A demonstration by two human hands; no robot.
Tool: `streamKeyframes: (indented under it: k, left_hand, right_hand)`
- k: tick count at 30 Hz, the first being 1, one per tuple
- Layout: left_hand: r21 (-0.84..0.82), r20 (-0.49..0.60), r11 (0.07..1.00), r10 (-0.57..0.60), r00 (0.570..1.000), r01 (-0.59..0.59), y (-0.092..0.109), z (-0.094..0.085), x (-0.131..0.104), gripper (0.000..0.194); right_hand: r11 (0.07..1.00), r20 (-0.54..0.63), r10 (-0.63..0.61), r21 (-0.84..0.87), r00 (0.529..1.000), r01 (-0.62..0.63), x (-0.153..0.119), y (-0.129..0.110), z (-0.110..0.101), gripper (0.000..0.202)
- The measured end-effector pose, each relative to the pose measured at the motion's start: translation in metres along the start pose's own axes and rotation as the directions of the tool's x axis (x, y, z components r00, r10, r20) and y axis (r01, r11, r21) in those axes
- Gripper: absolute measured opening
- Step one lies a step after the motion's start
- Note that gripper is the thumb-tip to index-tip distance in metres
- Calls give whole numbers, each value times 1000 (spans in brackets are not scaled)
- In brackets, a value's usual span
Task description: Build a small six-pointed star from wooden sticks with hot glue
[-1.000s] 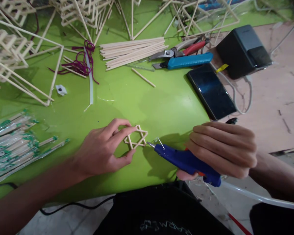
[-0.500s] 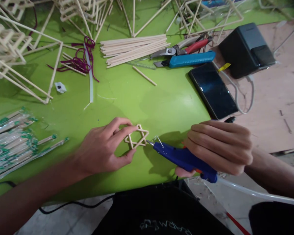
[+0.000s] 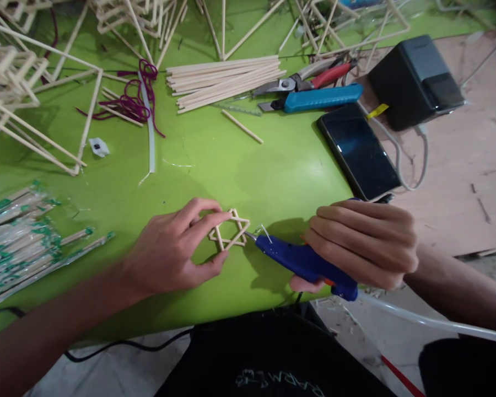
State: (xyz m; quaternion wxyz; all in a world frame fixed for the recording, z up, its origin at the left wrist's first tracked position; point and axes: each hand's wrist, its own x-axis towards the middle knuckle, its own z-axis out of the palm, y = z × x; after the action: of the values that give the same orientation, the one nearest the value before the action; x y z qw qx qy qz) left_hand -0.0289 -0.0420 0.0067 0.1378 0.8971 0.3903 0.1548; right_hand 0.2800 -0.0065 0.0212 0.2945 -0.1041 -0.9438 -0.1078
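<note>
My left hand [image 3: 177, 248] pinches a small six-pointed star of wooden sticks [image 3: 236, 240] by its left side, thumb below and fingers above, close over the green table [image 3: 273, 176]. Wrapped round the handle of a blue hot glue gun [image 3: 300, 259] is my right hand [image 3: 364, 242]. The gun's metal nozzle points left and comes up to the star's right side; whether it touches the wood I cannot tell. A clear glue stick [image 3: 430, 317] trails from the gun's rear. The trigger is mostly hidden by my fingers.
Beyond my hands lie a bundle of wooden sticks [image 3: 227, 80], pruning shears [image 3: 306, 80], a blue utility knife [image 3: 322, 98] and a phone [image 3: 359, 151]. A dark box [image 3: 413, 82] stands right. Stick frames [image 3: 78, 110], purple cord [image 3: 132, 102] and wrapped chopsticks [image 3: 25, 248] occupy the left.
My right hand and the glue gun have shifted slightly left and up, the nozzle staying by the star. My left hand keeps its pinch on the star. The whole view has moved slightly.
</note>
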Motion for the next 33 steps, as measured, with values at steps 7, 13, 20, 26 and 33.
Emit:
streamKeyframes:
  k: [7, 13, 20, 26, 33]
  left_hand:
    - [-17, 11, 1000, 2, 1000, -2, -2, 1, -1, 50]
    - [-11, 10, 1000, 2, 1000, -2, -3, 1, -1, 50]
    - [-11, 5, 1000, 23, 1000, -23, -4, 0, 0, 49]
    - [-15, 3, 997, 80, 997, -79, -10, -3, 3, 48]
    - [-11, 10, 993, 116, 993, -116, -15, -4, 4, 49]
  right_hand:
    - [1000, 53, -21, 12, 998, 21, -3, -1, -4, 45]
    - [998, 46, -43, 37, 998, 41, -4, 0, -3, 48]
    - [995, 84, -97, 1, 992, 97, -4, -1, -6, 49]
    - [989, 81, -142, -17, 987, 144, -6, -3, -5, 48]
    - [982, 68, -185, -33, 980, 187, -4, -1, -2, 49]
